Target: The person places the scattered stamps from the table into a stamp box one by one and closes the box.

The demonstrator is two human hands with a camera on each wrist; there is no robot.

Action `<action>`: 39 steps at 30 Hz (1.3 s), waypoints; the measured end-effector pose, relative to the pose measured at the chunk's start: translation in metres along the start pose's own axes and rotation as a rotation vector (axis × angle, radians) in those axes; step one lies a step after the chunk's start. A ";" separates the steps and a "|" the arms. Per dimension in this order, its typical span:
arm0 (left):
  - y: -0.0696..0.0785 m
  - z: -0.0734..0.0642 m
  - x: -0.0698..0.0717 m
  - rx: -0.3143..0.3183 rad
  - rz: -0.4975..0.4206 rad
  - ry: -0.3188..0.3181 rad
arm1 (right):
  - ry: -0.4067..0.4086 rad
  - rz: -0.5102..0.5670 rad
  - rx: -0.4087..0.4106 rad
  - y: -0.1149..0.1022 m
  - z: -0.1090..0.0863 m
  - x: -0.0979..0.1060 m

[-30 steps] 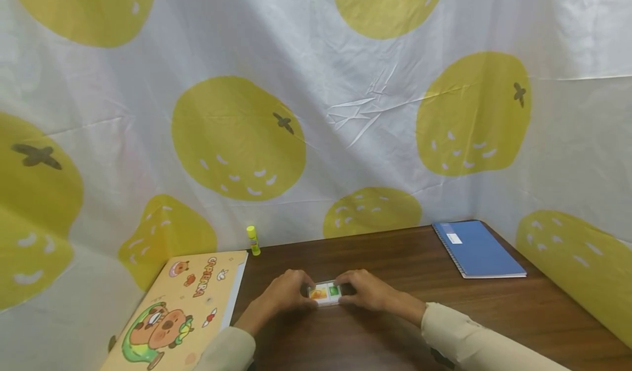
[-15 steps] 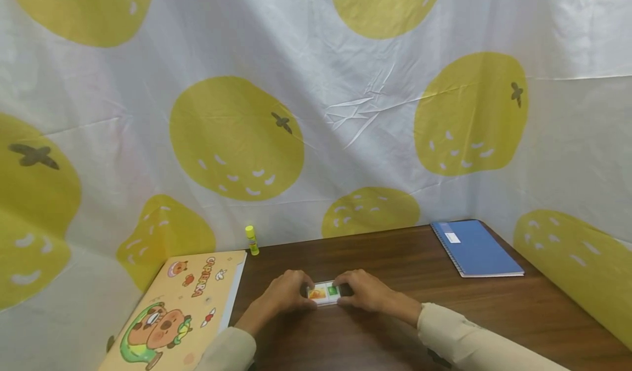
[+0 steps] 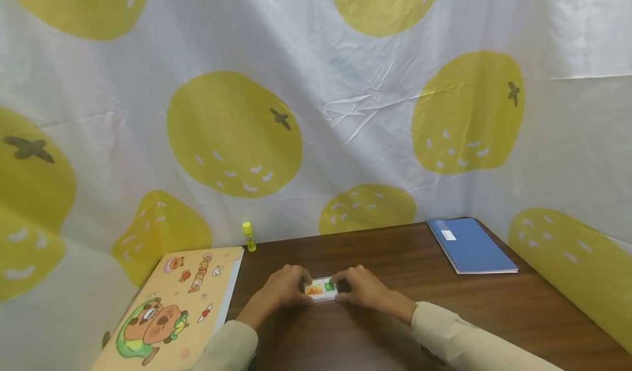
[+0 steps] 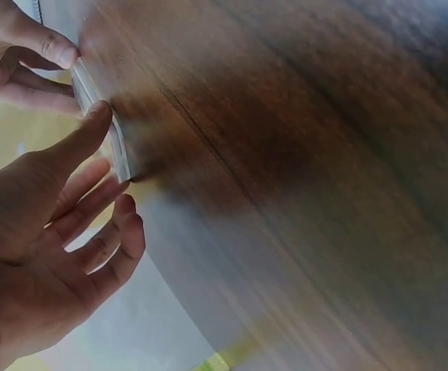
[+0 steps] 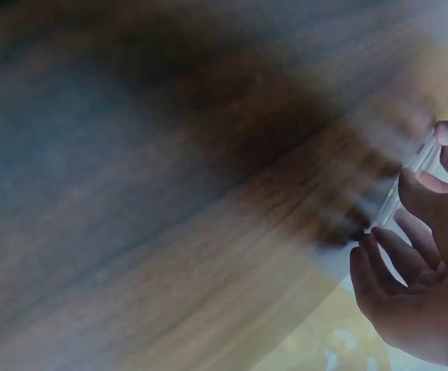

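Observation:
In the head view, a small flat clear plastic case (image 3: 322, 290) with an orange picture and a green picture inside is held by its two ends. My left hand (image 3: 288, 286) pinches the left end between thumb and fingers, and my right hand (image 3: 364, 290) pinches the right end the same way. Seen edge-on in the left wrist view, the thin case (image 4: 121, 154) is under the left thumb, close over the table. Both hands' remaining fingers are loosely bent below it. In the right wrist view, the fingers of the right hand (image 5: 425, 286) partly hide the case.
A dark wood table (image 3: 321, 338) spans the front. On its left lies a yellow capybara folder (image 3: 197, 316), with a yellow glue stick (image 3: 249, 237) standing behind. A blue spiral notebook (image 3: 472, 247) lies at the back right. Fruit-printed cloth (image 3: 316, 157) encloses the table.
The whole head view has drifted slightly left and up. Both hands keep the same hold on the case.

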State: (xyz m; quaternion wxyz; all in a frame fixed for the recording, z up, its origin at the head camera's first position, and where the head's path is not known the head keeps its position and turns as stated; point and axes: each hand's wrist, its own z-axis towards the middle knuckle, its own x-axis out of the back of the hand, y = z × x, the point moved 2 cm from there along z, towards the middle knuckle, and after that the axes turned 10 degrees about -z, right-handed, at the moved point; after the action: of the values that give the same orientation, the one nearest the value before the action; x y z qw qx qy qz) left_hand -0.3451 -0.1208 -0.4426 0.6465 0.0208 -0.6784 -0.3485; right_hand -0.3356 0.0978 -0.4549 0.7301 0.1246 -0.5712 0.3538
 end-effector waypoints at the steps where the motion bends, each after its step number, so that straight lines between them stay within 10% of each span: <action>1: 0.000 0.001 0.001 0.003 0.003 -0.002 | 0.008 0.002 0.002 0.000 0.001 0.000; 39: -0.008 -0.009 -0.008 -0.024 -0.040 0.023 | -0.020 0.073 -0.004 0.007 -0.007 -0.004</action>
State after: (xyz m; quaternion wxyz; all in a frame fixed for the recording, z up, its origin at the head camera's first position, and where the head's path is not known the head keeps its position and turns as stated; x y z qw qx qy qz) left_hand -0.3389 -0.1274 -0.4539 0.6474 0.0307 -0.6659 -0.3695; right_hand -0.3351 0.1054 -0.4628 0.7112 0.1060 -0.5834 0.3776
